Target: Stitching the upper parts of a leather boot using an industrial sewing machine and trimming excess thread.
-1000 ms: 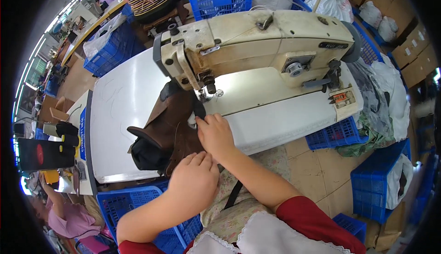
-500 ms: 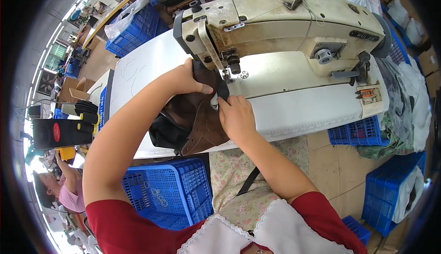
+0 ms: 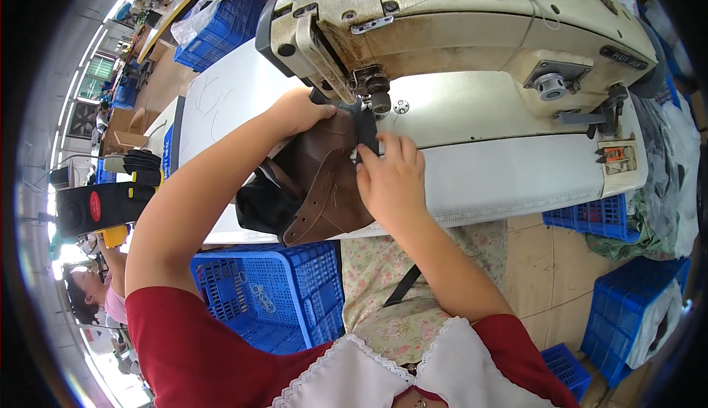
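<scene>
A brown leather piece (image 3: 324,187) with punched holes along one edge and black lining (image 3: 267,207) lies bunched at the front of the sewing machine (image 3: 472,46). A dark strip (image 3: 366,129) runs along its right side, up to the presser foot and needle area (image 3: 366,102). My left hand (image 3: 304,111) grips the leather's far part, thumb on top, other fingers mostly hidden behind it. Close to the strip's near end is my right hand (image 3: 394,179), its thumb and index finger closed on the strip's edge and the other fingers loosely bent over the white bed.
A blue crate (image 3: 287,260) stands below the table edge by my lap. More blue crates (image 3: 627,312) and bagged material (image 3: 664,164) are on the right. A black device (image 3: 99,205) stands at the left, and another person (image 3: 110,290) sits beyond it.
My left thumb has shifted from the middle of the leather toward its far edge. My right fingers have spread more along the dark strip. The whole view has shifted slightly.
</scene>
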